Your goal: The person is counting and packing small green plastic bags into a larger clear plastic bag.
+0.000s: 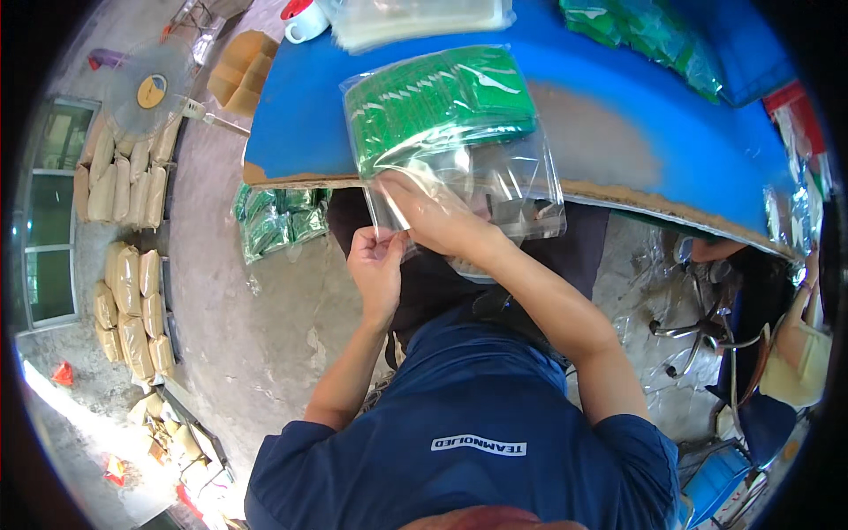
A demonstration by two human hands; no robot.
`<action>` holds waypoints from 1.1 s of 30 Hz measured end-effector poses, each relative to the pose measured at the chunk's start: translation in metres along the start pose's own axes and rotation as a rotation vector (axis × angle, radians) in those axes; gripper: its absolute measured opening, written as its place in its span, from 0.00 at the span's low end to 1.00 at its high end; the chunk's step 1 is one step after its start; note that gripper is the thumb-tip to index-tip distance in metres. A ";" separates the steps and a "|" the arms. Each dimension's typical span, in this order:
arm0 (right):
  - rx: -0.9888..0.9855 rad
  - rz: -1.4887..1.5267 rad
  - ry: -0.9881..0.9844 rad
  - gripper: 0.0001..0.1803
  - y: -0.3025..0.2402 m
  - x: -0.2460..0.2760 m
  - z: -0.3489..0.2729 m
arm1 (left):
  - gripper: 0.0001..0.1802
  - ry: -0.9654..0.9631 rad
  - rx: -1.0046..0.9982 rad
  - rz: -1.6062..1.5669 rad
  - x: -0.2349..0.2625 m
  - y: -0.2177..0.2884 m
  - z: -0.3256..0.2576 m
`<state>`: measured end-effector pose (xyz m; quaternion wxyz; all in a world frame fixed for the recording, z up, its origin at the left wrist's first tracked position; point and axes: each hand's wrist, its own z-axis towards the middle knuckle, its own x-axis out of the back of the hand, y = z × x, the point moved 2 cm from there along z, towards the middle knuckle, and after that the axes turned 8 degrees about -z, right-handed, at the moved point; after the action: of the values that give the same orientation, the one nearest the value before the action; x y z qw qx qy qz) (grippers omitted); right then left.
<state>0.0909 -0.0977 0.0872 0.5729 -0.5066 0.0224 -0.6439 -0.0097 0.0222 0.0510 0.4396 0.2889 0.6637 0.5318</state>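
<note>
A clear plastic bag [517, 181] lies over the near edge of the blue table, its open end toward me. Inside it, flat green packets [433, 102] overlap in a row at the far end. My left hand [378, 265] is closed, pinching the bag's near left corner between thumb and fingers. Just beyond it, my right hand [428, 212] reaches in at the bag's near end, with clear film over its fingers. Those fingers look stretched toward the packets, though glare partly hides them.
The blue table [305, 124] carries a stack of clear bags [420, 22], a white mug [305, 22] and more green packets [645, 40]. Green packs [283, 221] lie below its left edge. A fan [150, 88] and filled sacks [132, 305] stand left. Another person [795, 344] sits right.
</note>
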 end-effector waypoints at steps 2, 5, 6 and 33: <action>0.086 -0.008 0.047 0.15 -0.002 0.004 -0.003 | 0.10 0.000 -0.001 -0.018 0.009 0.001 -0.002; 0.053 0.055 -0.033 0.13 -0.008 0.006 -0.014 | 0.09 0.018 0.017 0.040 0.018 0.011 -0.010; -0.001 0.082 -0.101 0.12 -0.012 0.001 -0.017 | 0.09 0.026 0.018 0.042 0.022 0.014 -0.010; -0.699 0.307 0.167 0.03 0.090 0.217 -0.243 | 0.72 -0.309 -0.173 0.598 -0.069 0.046 0.145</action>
<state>0.0270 -0.4274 0.0505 0.4517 -0.6080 0.3625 -0.5431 0.1467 0.0416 0.1068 0.3826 0.5095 0.4278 0.6411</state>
